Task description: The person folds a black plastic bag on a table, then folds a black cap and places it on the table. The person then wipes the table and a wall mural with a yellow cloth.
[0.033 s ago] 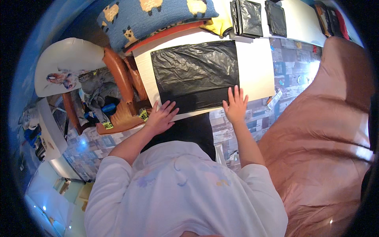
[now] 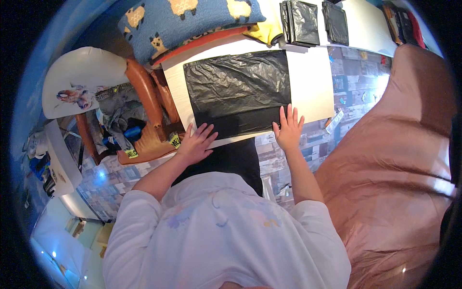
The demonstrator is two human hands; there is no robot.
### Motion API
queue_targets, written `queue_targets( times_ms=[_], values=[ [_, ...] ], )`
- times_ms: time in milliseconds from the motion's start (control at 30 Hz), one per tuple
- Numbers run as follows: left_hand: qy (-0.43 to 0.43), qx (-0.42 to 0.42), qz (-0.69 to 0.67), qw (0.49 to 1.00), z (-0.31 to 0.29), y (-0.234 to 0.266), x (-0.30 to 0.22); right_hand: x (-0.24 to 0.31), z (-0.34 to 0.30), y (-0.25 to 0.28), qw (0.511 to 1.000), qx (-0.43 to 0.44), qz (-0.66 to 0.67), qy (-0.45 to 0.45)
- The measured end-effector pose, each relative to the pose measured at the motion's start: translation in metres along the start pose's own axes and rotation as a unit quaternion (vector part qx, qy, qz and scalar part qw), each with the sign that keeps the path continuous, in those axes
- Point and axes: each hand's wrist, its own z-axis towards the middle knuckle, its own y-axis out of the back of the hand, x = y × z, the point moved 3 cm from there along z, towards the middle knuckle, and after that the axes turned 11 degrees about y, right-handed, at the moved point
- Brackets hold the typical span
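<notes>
Two folded bag stacks (image 2: 320, 20) (black) lie beyond the flattened bag (image 2: 238, 89)

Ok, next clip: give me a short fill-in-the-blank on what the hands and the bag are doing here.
1. Both hands, left hand and right hand, lie ____ with fingers spread.
2. The bag they press on is ____ in colour.
3. The bag lies spread out on a ____ board.
4. Beyond the board lie two stacks of ____ bags.

Missing words: flat; black; white; folded
</notes>
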Motion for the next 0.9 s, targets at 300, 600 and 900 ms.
queue_targets(
  times_ms=[300,600,900],
  values=[
    [0.035,-0.164,-0.064,0.984,0.044,0.04,-0.034,0.111,0.059,0.02,0.968,0.015,0.15,0.2],
    [0.13,-0.136,-0.039,0.981,0.085,0.016,-0.025,0.093,0.071,0.009,0.978,0.072,0.092,0.173],
    [0.138,-0.114,-0.043,0.983,0.087,0.018,-0.025,0.025,0.078,0.012,0.999,-0.026,0.029,0.018]
  ],
)
